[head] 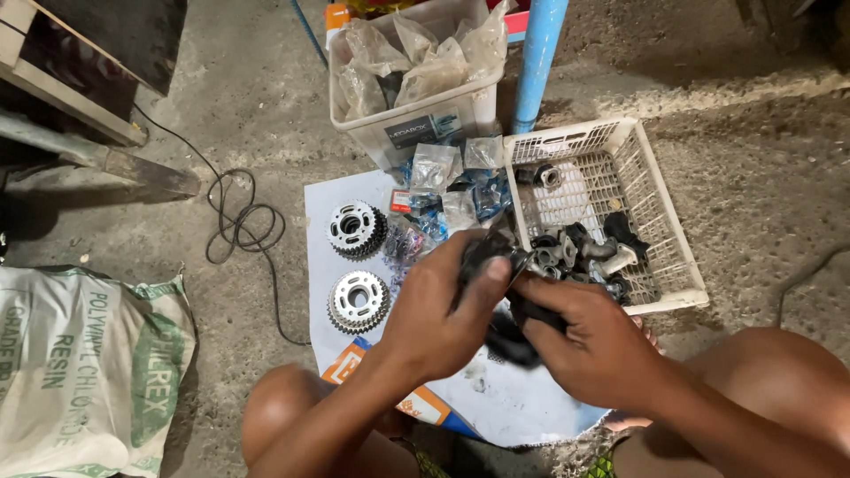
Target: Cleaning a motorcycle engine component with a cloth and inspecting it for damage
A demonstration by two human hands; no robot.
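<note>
both hands, left hand [440, 312] and right hand [591, 341], grip a black part [505, 332] over the sheet [509, 398]; a slip could drop it onto the sprockets [357, 302]

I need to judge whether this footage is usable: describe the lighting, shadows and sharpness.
Head view: bright light on the white sheet and the two toothed gears; the corners fall into dark shadow; the left hand and right hand are slightly soft; the dark part they hold shows little detail; the basket is sharp.
</note>
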